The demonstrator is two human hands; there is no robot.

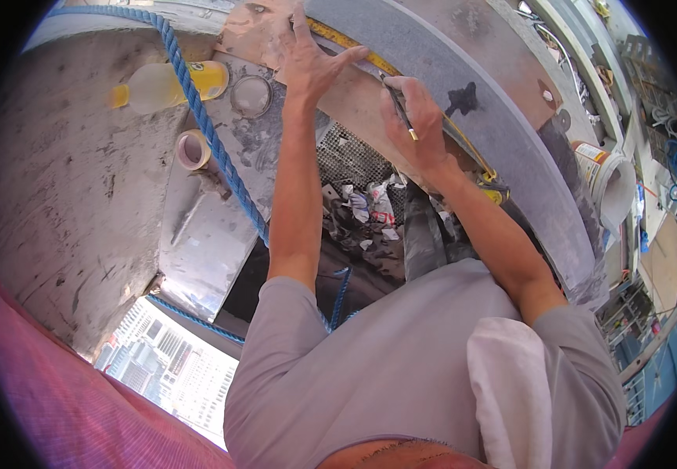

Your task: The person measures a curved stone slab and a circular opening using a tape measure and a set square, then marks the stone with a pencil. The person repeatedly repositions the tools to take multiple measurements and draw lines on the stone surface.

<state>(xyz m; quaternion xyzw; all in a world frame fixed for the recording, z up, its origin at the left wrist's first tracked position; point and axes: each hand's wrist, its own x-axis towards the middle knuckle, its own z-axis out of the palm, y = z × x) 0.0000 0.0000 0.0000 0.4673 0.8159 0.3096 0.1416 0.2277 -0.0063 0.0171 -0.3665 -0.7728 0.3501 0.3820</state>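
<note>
My left hand (311,69) lies with fingers and thumb spread on a pinkish-tan board (351,98), its thumb reaching to the yellow blade of a tape measure (363,51). A dark pencil (402,112) is gripped in my right hand (426,129), one end close to the blade and the pale end pointing back toward me. The blade runs from beyond my left hand down past my right hand. The yellow tape case (496,192) sits beside my right forearm. Along the blade's far side curves a grey slab (463,66).
A blue rope (197,102) crosses a yellow-labelled bottle (158,86). Nearby are a round lid (251,96) and a tape roll (193,149). Rubble (366,207) fills the gap below my hands. A white bucket (614,184) lies at right. Buildings (170,363) show far below, lower left.
</note>
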